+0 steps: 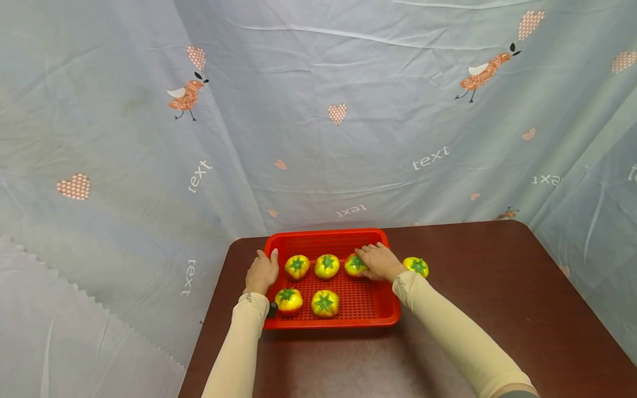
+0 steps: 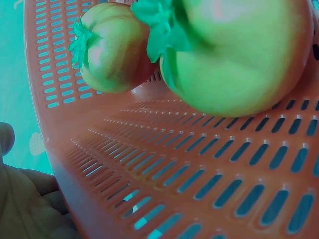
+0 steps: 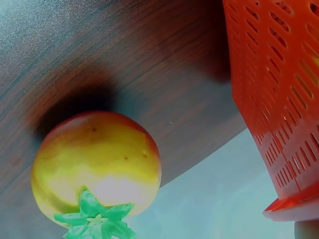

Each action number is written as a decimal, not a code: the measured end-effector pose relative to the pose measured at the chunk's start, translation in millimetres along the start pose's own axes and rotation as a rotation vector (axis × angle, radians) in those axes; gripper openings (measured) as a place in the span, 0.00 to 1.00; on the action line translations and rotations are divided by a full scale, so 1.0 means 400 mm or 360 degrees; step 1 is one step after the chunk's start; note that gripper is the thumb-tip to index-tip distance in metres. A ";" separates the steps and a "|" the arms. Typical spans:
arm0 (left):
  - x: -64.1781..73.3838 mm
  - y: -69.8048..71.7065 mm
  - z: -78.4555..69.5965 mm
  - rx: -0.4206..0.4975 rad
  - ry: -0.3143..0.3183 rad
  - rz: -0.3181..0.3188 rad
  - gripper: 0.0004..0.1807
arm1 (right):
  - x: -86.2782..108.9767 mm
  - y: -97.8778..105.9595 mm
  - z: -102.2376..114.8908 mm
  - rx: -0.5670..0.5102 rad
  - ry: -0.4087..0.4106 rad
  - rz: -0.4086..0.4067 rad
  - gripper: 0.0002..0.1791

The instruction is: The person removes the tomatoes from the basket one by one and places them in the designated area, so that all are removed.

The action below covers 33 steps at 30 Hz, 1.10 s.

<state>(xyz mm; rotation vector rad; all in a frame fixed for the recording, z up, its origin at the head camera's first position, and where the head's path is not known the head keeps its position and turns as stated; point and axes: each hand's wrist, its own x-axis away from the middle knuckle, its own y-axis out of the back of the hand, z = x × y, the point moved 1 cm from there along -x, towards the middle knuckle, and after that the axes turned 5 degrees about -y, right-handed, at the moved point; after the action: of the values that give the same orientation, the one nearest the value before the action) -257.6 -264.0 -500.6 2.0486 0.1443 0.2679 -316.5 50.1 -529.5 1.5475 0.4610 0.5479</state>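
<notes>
A red perforated plastic basket point(image 1: 348, 322) holds several yellow-red tomatoes with green star-shaped leaves, two of them in the near row. My right hand point(image 1: 380, 261) reaches over the basket's right wall and grips the tomato point(image 1: 354, 265) at the right of the far row, fingers on its far side and thumb on the near side. At the basket's left wall rests my left hand point(image 1: 262, 272); the left wrist view shows its palm point(image 2: 25, 204) outside the wall, fingertips hidden behind it. One more tomato point(image 3: 97, 164) sits on the table just right of the basket.
The dark reddish-brown table point(image 1: 478, 287) extends to the right of the basket and in front of it. A pale blue-grey curtain point(image 1: 308, 143) printed with birds and hearts hangs close behind the table and along both sides.
</notes>
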 end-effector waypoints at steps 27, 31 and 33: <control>-0.003 0.001 -0.004 -0.0031 0.0012 -0.0009 0.43 | 0.018 0.075 -0.026 -0.0220 0.0047 -0.0141 0.39; -0.004 0.000 -0.004 -0.0040 0.0011 0.0000 0.43 | 0.025 0.083 -0.033 -0.0229 0.0061 -0.0176 0.38; -0.004 -0.001 -0.004 -0.0043 0.0011 0.0004 0.43 | 0.030 0.086 -0.038 -0.0243 0.0068 -0.0213 0.38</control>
<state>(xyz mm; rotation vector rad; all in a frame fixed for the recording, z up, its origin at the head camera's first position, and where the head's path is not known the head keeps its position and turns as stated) -259.4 -262.7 -500.6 2.0215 0.1420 0.2771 -317.4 67.5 -494.1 1.3511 0.5386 0.5015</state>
